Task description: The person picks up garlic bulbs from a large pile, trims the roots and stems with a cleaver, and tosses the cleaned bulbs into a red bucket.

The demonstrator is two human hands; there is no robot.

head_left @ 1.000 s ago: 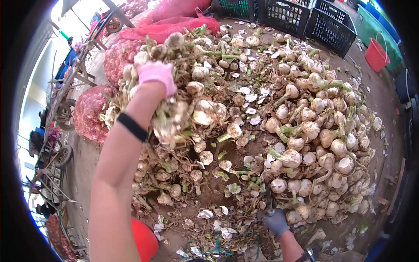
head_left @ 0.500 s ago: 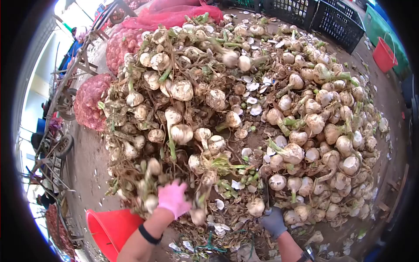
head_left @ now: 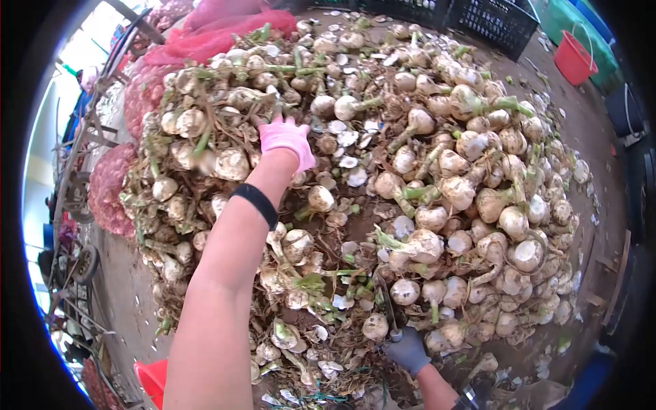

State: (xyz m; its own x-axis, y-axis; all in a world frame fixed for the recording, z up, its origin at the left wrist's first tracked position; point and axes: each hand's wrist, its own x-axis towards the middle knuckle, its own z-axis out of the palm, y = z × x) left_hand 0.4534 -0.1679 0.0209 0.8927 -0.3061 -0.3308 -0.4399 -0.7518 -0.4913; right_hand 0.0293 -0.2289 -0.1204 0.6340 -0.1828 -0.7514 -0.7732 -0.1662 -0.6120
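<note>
My left hand (head_left: 288, 142), in a pink glove, reaches far forward over the left heap of bulbs. Its fingers are spread over dried roots and stalks, just short of a bulb with a green stalk (head_left: 346, 107). Low in the view, my right hand (head_left: 408, 351), in a grey glove, is closed round the handle of a knife (head_left: 387, 301), whose dark blade points away from me. A round whitish bulb (head_left: 375, 327) lies just left of that hand. To its right spreads a heap of dirty white bulbs (head_left: 453, 193) with roots and stalk stubs.
White cut slices (head_left: 348, 139) litter the ground between the heaps. A red bucket (head_left: 152, 380) stands at lower left, partly behind my arm. Red mesh sacks (head_left: 113, 190) line the left side. Black crates (head_left: 493, 26) and another red bucket (head_left: 575, 59) stand at the back right.
My left hand has moved from the near left of the heap to its far middle. The view has shifted a little. My right hand still holds the knife low down.
</note>
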